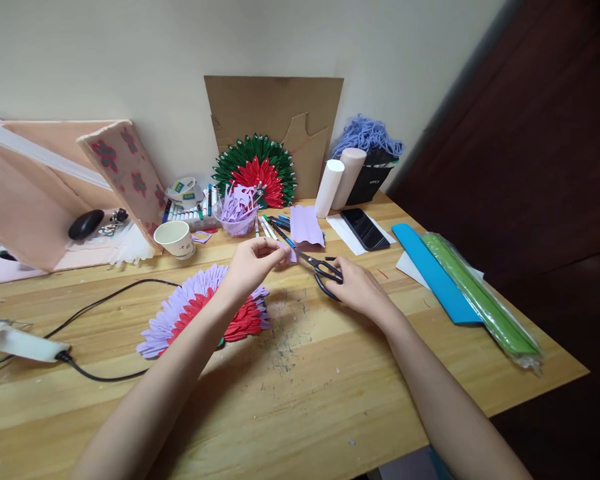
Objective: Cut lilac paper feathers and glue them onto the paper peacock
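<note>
My left hand (254, 262) pinches a small piece of lilac paper (291, 253) above the wooden table (305, 393). My right hand (357, 287) grips black-handled scissors (323, 269), whose blades point left and meet the lilac piece. Under my left forearm lies a round paper fan flower (190, 313) with lilac outer petals and red inner ones. A larger lilac sheet (305, 225) rests just behind the scissors.
A paper cup (175, 239), marker pens (190, 215), a bowl of lilac strips (237, 215), a green-red paper flower (256, 168) and cardboard stand at the back. A phone (365, 229), blue sheet (433, 277) and green roll (475, 300) lie right. A glue gun (20, 341) with cable lies left.
</note>
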The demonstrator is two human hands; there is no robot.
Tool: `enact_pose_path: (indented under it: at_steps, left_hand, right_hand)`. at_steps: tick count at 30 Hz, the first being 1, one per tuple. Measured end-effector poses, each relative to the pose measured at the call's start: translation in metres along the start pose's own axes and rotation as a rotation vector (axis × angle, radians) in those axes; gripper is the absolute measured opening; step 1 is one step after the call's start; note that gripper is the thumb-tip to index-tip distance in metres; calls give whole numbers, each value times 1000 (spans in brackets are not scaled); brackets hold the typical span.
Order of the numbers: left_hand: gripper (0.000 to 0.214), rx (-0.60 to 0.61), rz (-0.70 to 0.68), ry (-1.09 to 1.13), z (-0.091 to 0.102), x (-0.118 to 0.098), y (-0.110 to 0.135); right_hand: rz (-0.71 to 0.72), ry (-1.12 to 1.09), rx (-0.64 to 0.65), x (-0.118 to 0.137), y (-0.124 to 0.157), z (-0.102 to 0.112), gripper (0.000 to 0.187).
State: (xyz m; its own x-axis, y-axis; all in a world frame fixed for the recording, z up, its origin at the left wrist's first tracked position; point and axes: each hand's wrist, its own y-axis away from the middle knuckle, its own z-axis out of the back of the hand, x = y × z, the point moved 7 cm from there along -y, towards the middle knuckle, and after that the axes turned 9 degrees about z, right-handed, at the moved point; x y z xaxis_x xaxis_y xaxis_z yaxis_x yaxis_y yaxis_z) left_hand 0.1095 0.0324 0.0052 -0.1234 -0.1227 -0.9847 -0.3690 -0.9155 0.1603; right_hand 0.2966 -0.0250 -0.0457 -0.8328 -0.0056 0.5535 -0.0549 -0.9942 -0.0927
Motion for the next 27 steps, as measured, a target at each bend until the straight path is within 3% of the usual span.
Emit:
enact_pose_path:
  at_steps: [3, 6, 8, 12, 16, 27]
  left_hand:
    - [23, -54, -8, 18, 8, -2, -1]
    - [26, -90, 11, 40, 13, 0, -2]
    - [26, -90, 16, 42, 13, 2, -3]
    - [26, -76, 26, 40, 12, 4, -4]
    - [25, -83, 51, 51, 11, 6, -4]
    - [24, -80, 80, 30, 9, 10, -5]
  right_hand:
    - [-17, -453, -45, 8, 3, -4, 30]
    - [64, -1008, 205, 37, 11, -26, 57]
    - [71, -1164, 353, 51, 19, -38, 68]
    - [3, -1174, 450, 56, 26, -57, 74]
    - [83, -1161, 487, 61, 29, -67, 74]
    - [156, -1052, 470, 69, 35, -64, 76]
